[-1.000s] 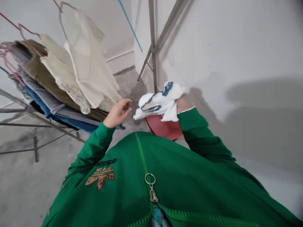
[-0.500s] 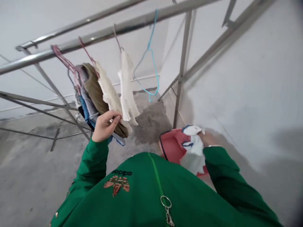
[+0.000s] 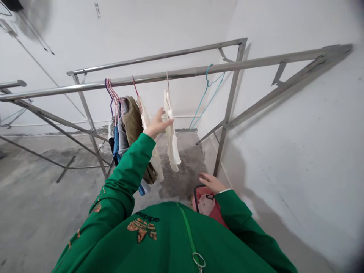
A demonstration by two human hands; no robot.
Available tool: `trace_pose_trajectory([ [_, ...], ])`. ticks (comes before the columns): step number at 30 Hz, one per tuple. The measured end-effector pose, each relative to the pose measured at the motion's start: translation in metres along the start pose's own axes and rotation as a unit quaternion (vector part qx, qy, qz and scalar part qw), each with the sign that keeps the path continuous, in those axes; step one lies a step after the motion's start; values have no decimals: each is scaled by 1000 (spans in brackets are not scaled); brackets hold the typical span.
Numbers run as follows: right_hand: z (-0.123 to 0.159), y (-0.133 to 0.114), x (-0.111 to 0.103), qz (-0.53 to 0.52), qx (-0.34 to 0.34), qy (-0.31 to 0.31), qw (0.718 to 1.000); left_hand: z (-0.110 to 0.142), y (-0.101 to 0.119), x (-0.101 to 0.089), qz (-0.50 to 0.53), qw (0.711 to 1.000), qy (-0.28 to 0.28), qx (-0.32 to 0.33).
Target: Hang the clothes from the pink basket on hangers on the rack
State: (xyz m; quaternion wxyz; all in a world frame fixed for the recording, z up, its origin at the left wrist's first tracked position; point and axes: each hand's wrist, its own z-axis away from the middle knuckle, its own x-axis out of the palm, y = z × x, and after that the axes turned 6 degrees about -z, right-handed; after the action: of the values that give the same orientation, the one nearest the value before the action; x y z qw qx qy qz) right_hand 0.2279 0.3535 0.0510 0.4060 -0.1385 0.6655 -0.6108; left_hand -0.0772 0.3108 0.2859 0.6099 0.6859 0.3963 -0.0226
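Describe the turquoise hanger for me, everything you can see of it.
The turquoise hanger is thin and slightly glossy, perhaps plastic or coated wire. Its curved hook goes over the front metal rail, to the right of the cream garment. The narrow frame hangs turned at an angle, one end slanting down towards the floor, the other up by the rail. No garment is on it, and neither hand touches it.

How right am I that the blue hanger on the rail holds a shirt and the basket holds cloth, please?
Not quite: the head view shows the blue hanger bare, without a shirt, on the rail; the basket does hold cloth.
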Motion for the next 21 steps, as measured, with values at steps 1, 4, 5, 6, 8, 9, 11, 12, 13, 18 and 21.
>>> trace_pose_trajectory([
  [1,-9,-9,6,-7,-9,-15,1000,-1,3,5,-5,1000,-28,7],
  [4,-26,-45,18,-25,-68,-34,997,9,11,12,-79,991,-101,28],
  [5,-29,-58,21,-27,-97,-25,995,16,13,13,-121,986,-110,27],
  [6,-30,-70,22,-30,-124,-10,992,24,15,12,-170,979,-108,24],
  [8,-31,-94,24,-51,-169,17,984,42,15,12,-279,957,-71,36],
  [9,-31,-106,26,-67,-185,27,980,51,13,12,-333,940,-39,57],
  [11,-33,-126,30,-94,-210,34,973,67,6,15,-423,897,31,121],
  [12,-35,-136,33,-98,-221,31,970,74,1,16,-453,875,65,158],
  [13,-37,-144,38,-95,-231,27,968,80,-4,18,-475,853,97,195],
  [18,-51,-169,67,-73,-283,5,956,92,-22,18,-508,754,230,348],
  [21,-57,-170,79,-88,-308,-27,947,97,-22,12,-513,744,220,367],
])
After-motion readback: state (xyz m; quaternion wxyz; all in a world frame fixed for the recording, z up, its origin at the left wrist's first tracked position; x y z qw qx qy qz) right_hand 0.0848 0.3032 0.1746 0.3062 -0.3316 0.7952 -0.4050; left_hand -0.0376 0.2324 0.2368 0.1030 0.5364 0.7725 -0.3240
